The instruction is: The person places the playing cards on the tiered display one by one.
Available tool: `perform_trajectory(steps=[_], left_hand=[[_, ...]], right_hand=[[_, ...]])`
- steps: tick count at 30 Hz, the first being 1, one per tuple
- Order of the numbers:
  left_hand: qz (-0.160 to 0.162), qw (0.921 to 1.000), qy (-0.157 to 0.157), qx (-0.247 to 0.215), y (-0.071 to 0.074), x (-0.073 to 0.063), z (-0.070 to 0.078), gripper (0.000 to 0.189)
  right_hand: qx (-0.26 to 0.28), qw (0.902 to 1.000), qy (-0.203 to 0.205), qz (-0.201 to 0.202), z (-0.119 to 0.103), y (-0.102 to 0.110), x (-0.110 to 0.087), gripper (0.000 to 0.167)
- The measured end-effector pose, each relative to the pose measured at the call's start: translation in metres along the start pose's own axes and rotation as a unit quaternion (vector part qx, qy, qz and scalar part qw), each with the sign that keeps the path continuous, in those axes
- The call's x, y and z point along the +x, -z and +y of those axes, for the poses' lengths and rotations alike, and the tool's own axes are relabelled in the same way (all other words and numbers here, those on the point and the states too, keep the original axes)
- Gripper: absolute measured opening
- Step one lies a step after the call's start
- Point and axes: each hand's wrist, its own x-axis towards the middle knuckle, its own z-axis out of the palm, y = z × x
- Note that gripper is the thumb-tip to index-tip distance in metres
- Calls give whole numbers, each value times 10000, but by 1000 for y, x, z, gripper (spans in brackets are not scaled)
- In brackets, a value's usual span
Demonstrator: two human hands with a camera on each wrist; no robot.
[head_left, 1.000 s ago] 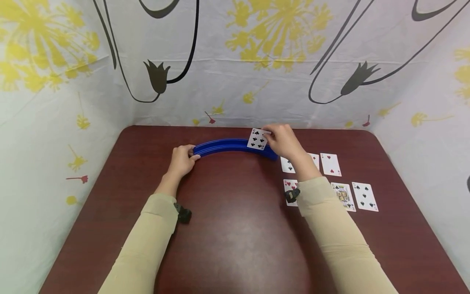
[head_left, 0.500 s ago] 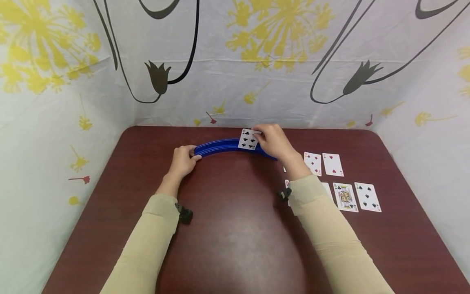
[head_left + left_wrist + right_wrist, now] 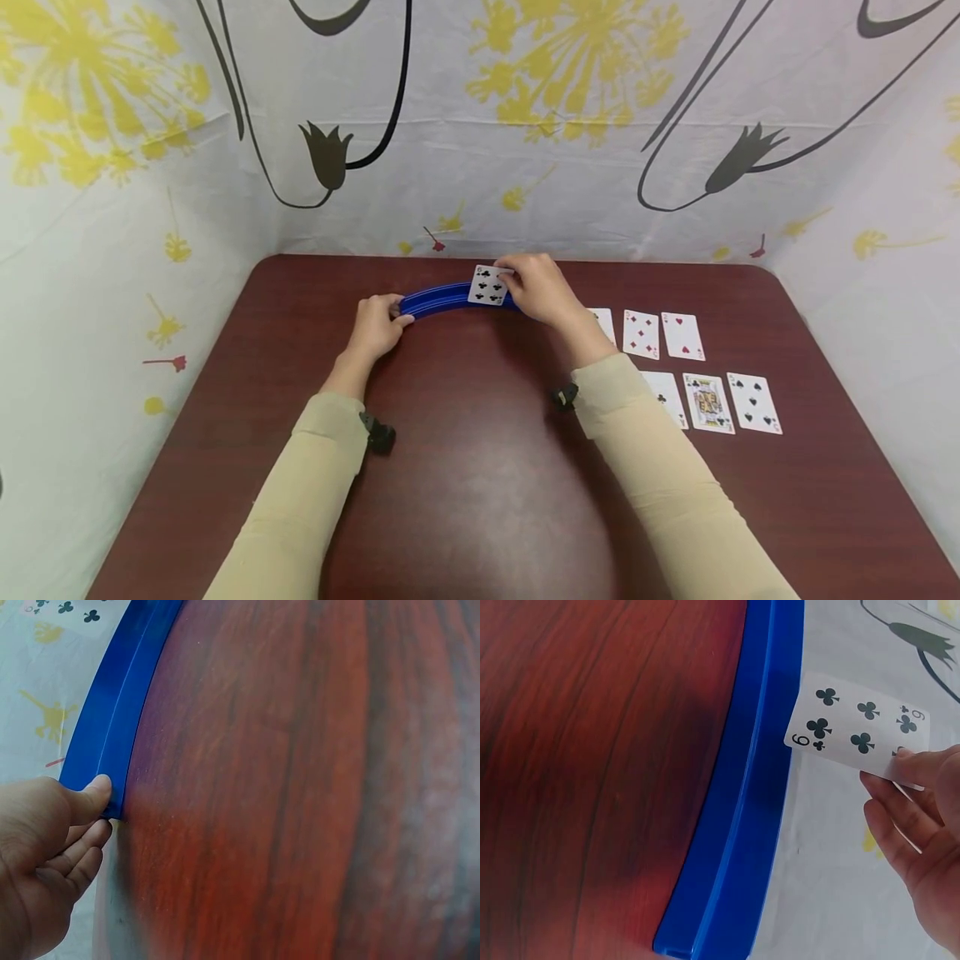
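Note:
A curved blue card holder [image 3: 438,300] lies near the back of the table. My left hand [image 3: 375,325] grips its left end, with the thumb on top in the left wrist view [image 3: 45,847]. In my right hand [image 3: 542,287] a six of clubs [image 3: 486,286] is pinched by its upper right corner. The card stands nearly upright over the middle of the holder, its face toward me. In the right wrist view the card's lower edge meets the blue holder [image 3: 742,787]; whether it sits in the groove I cannot tell.
Face-up cards lie in two rows on the right: a five of diamonds [image 3: 641,334] and two of hearts [image 3: 682,336] behind, a king of clubs [image 3: 708,403] and five of spades [image 3: 753,403] in front. My right arm partly covers others. A patterned cloth [image 3: 420,150] borders the table.
My right hand has moved left along the holder with the six of clubs, from near its right end to about the middle. My left hand keeps its grip on the left end.

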Motion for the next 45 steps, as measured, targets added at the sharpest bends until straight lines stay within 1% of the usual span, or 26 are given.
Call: perform_trajectory(steps=[6, 14, 21, 31, 36, 45], left_hand=[[-17, 10000, 61, -29, 1, 0, 1, 43], [-35, 10000, 51, -44, -1, 1, -1, 44], [70, 9999, 23, -87, -2, 2, -1, 41], [98, 9999, 50, -16, -2, 3, -2, 42], [160, 9999, 49, -7, -2, 3, -1, 38], [125, 9999, 65, 11, -2, 4, -2, 39]], right_hand=[[-7, 10000, 32, -32, -6, -6, 6, 20], [36, 9999, 44, -144, -15, -15, 13, 20], [22, 9998, 161, -127, -22, -26, 19, 20], [63, 9994, 344, -35, -31, -38, 28, 21], [24, 9992, 408, -8, -35, -45, 34, 22], [12, 9994, 335, -76, -42, -52, 39, 24]])
